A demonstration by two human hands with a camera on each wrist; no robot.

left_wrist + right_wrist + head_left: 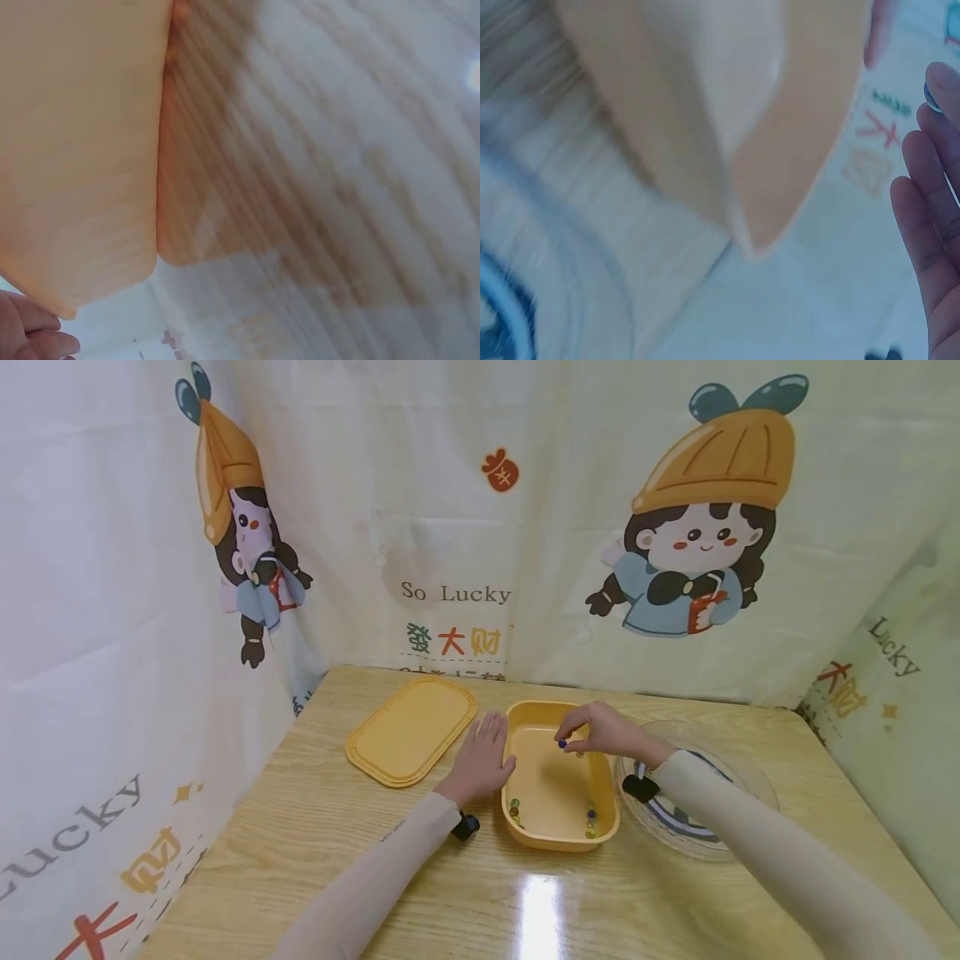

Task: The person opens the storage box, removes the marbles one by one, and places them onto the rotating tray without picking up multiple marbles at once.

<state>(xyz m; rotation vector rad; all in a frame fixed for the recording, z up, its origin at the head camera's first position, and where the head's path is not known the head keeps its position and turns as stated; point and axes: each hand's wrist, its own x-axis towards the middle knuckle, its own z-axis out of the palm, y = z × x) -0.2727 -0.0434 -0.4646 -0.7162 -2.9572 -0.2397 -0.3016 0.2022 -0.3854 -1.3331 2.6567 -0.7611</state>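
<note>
A dark blue marble is pinched between the thumb and index finger of my right hand, above the inside of a yellow plastic box. In the right wrist view, the marble shows only as a sliver at the fingertips, with the other fingers extended. My left hand lies against the box's left side, fingers straight and thumb at the rim. Inside the box, several marbles sit in the near left corner and several coloured marbles in the near right. A pale marble shows below my right hand.
A yellow lid lies flat on the wooden table left of the box. To the right stands a clear round dish with a blue-and-white pattern, partly under my right forearm. Printed cloth hangs behind the table.
</note>
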